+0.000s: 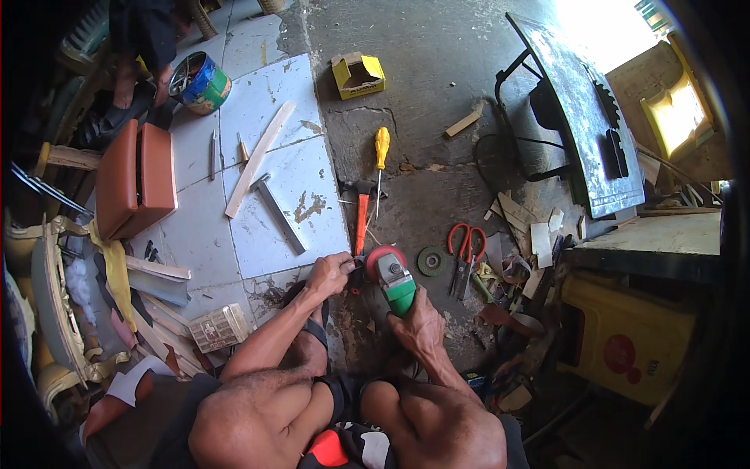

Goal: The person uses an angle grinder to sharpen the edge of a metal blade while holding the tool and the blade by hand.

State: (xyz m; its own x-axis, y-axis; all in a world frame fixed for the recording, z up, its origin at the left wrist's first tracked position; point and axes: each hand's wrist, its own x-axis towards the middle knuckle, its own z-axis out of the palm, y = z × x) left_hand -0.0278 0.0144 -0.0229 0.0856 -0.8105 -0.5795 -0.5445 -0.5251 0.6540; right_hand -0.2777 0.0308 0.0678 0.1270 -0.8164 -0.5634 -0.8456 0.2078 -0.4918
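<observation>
Angle grinder (pixel 393 282): green body with a grey head and red guard, low over the concrete floor (pixel 437 117), just ahead of the person's knees
Table saw (pixel 582 117): dark tilted top on a black frame, far right, well apart from the grinder
Yellow crate (pixel 625 336): lower right, under a wooden bench edge
Brown box (pixel 137 178): on the pale floor tiles, left
Wooden strip (pixel 258 159): long, laid slanted across the tiles
Right hand (pixel 418 324): fingers wrapped tight around the rear of the grinder body
Left hand (pixel 330 273): fingers pinched together at the red guard; what they grip is too small to tell
Hammer (pixel 361 207): orange handle, just beyond the grinder
Red scissors (pixel 465 248): right of the grinder
Yellow screwdriver (pixel 381 156): beside the hammer
Grinding disc (pixel 431 260): loose, flat, between grinder and scissors
</observation>
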